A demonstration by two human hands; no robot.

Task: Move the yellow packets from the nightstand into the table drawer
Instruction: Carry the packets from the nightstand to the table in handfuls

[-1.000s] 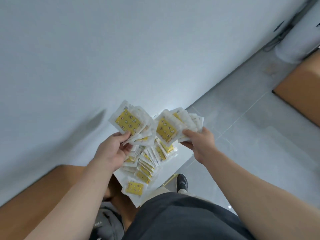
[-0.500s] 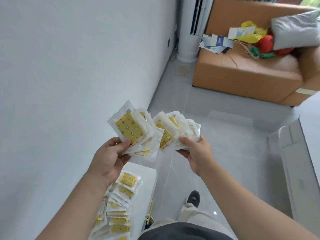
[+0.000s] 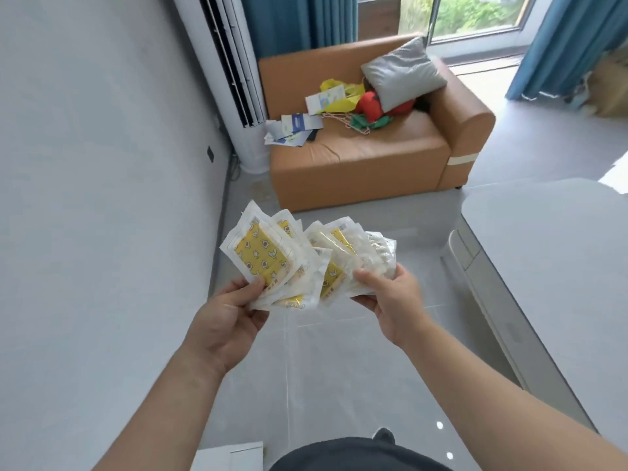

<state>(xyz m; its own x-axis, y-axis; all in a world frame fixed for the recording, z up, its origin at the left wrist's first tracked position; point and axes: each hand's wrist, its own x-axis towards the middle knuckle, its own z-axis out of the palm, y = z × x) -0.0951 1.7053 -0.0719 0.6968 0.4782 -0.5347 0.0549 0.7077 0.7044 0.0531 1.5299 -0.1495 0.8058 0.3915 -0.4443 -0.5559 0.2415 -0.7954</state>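
My left hand [image 3: 224, 321] pinches one fan of yellow packets [image 3: 263, 258] by its lower edge, thumb on top, and my right hand [image 3: 396, 302] grips a second fan [image 3: 346, 256] the same way; the two bunches overlap in the air above the floor [image 3: 339, 368], long sides pointing up and away from me. The grey table [image 3: 550, 266] lies to my right, so the right hand is nearer it. I judge the pale panel [image 3: 464, 253] on its near side to be the drawer, and cannot tell if it is open.
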